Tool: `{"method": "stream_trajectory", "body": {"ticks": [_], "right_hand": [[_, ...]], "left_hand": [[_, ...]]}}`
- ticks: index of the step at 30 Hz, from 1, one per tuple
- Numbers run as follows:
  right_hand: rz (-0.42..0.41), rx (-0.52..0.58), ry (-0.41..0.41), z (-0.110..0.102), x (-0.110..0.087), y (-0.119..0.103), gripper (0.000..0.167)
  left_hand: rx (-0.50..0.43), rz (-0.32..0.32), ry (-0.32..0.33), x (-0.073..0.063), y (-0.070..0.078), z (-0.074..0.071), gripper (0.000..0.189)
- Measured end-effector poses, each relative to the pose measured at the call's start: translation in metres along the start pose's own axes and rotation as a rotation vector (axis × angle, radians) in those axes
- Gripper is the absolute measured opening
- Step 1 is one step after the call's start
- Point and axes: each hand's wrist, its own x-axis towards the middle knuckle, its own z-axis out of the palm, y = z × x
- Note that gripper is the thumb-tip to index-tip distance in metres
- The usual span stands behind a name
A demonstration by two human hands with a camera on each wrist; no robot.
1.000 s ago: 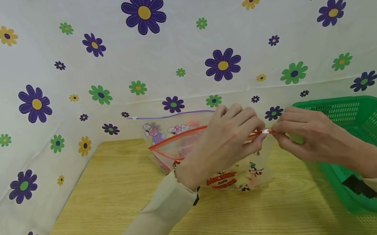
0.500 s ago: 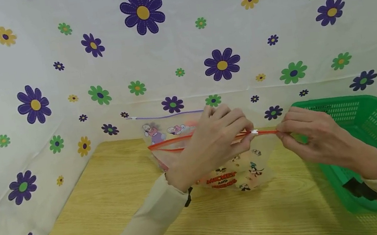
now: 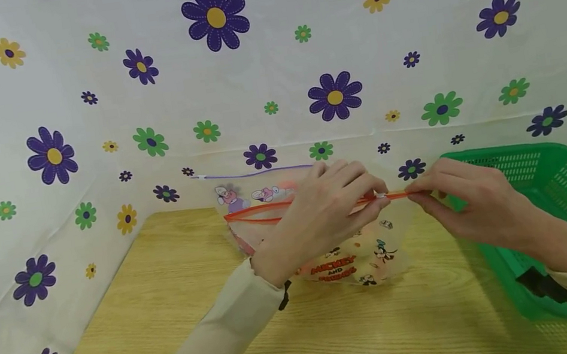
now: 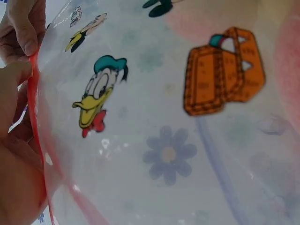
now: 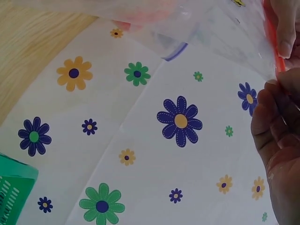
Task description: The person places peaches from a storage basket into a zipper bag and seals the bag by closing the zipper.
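Observation:
A clear zipper bag (image 3: 383,269) with cartoon prints and "Mickey and Friends" lettering stands on the table, its red zip (image 3: 252,211) parted at the left. My left hand (image 3: 321,214) pinches the zip's white slider (image 3: 381,195) near the right end. With thumb and fingers, my right hand (image 3: 475,204) pinches the zip's right end, a short stretch away from the slider. Both hands show at the left edge of the left wrist view, beside the bag's duck print (image 4: 96,96). A second clear bag (image 3: 235,201) with a purple zip stands behind, partly covered.
A green perforated basket (image 3: 548,164) stands at the right, beneath my right forearm. The wood-grain table (image 3: 169,290) ends at a flower-printed white sheet (image 3: 268,70) at the back and left.
My left hand and the slider have moved left along the red zip, away from its right end. The mouth at the left has narrowed. My right hand has stayed at the zip's end.

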Motion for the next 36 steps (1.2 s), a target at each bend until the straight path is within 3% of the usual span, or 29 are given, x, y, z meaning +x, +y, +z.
{"method": "stream_trajectory", "body": {"ticks": [10,36], "right_hand": [[0.117,-0.016,-0.099,-0.003,0.002,-0.011,0.050],[0.157,-0.027,-0.052,-0.001,-0.005,-0.010,0.049]], "left_hand": [[0.075,-0.003,-0.055,-0.001,0.001,-0.002,0.010],[0.032,-0.044,-0.034,-0.030,-0.014,-0.012,0.007]]}}
